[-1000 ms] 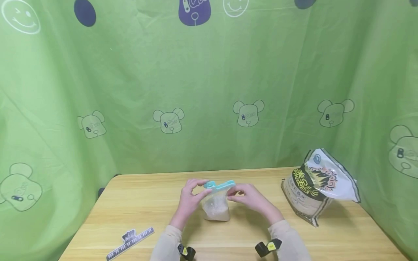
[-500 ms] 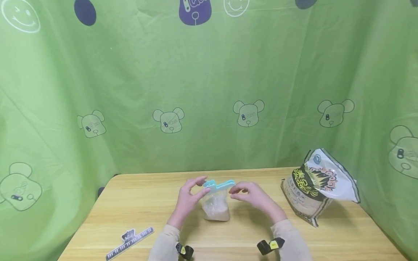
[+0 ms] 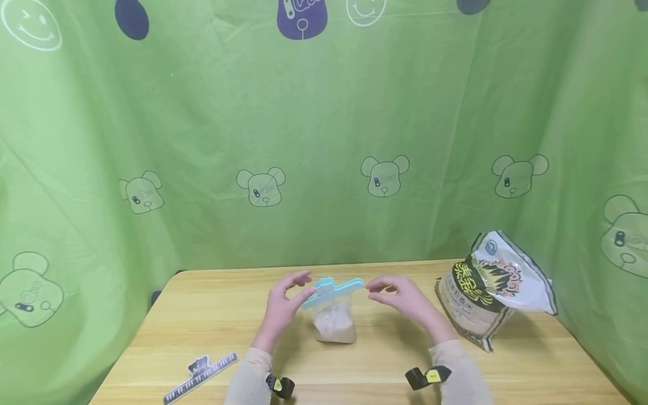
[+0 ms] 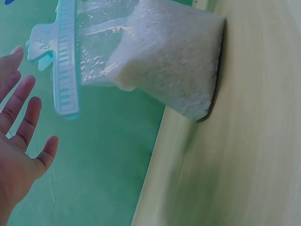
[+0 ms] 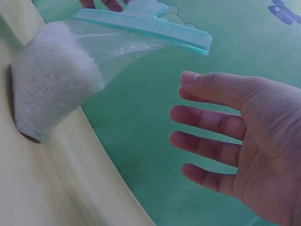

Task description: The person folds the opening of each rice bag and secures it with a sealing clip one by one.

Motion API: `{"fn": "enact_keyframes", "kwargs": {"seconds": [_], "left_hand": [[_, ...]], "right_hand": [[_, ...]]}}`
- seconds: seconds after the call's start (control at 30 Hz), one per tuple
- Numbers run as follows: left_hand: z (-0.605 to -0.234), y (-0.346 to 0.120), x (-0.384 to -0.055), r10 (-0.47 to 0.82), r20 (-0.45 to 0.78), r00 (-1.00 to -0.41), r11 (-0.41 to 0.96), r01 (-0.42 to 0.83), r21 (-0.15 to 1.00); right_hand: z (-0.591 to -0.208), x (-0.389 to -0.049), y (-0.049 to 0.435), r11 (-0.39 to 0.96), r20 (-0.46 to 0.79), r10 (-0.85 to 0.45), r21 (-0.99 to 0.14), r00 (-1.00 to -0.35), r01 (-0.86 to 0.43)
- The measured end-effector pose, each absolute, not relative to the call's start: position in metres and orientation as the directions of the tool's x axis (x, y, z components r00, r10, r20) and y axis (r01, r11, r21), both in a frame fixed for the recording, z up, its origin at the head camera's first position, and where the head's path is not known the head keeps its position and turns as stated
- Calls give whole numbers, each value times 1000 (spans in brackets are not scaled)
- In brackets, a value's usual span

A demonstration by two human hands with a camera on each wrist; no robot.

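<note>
A clear plastic bag (image 3: 335, 323) of white, rice-like grains stands upright on the table's middle. Across its gathered top sits a turquoise sealing clip (image 3: 340, 289), with a ridged bar and a shaped grip that shows well in the left wrist view (image 4: 66, 61). My left hand (image 3: 284, 298) is beside the clip's left part, fingers spread and holding nothing. To the right of the clip, my right hand (image 3: 402, 293) is apart from it with loosely bent fingers; the right wrist view shows a gap between those fingers (image 5: 207, 117) and the bar.
A second clip with a piano-key pattern (image 3: 201, 378) lies on the wooden table (image 3: 228, 315) at the front left. A large printed sack (image 3: 476, 298) with a folded-over white top stands at the right. A green curtain (image 3: 324, 225) hangs behind and at both sides.
Both hands have drawn outward, away from the bag: the left off the clip to the left, the right off its end to the right. The bag and clip stay in place.
</note>
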State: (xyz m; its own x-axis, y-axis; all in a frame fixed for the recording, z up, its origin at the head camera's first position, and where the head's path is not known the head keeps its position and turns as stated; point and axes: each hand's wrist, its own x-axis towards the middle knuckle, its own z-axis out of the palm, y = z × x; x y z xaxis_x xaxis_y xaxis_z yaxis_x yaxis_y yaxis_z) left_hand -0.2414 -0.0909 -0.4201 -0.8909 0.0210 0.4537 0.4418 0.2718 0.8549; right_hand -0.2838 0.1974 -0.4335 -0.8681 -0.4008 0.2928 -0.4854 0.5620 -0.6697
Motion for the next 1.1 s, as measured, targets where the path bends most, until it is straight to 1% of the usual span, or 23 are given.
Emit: {"fn": "enact_keyframes", "kwargs": {"seconds": [0.27,0.5,0.7,0.8,0.93,1.03,1.1], "left_hand": [[-413,-98,-238,-6,474,-880,266,456,850],[-408,-101,-237,-30,479,-878,267,454,850],[-402,-98,-233,-48,486,-873,271,457,847],[-398,-94,-230,-40,518,-854,290,486,824],[-392,-87,-226,-6,581,-814,317,550,773],[-391,-81,-224,28,635,-772,337,605,721],[-394,-77,-226,53,674,-737,352,645,678]], "right_hand": [[-420,-279,213,565,326,-324,-686,-888,-458],[-411,-277,232,599,391,-235,-663,-890,-449],[-401,-269,248,611,377,-152,-691,-914,-387],[-395,-262,256,606,361,-117,-712,-925,-354],[-386,-255,267,636,389,-90,-686,-917,-353],[-380,-250,276,676,425,-70,-645,-902,-357],[-379,-248,281,680,423,-52,-648,-905,-342]]}}
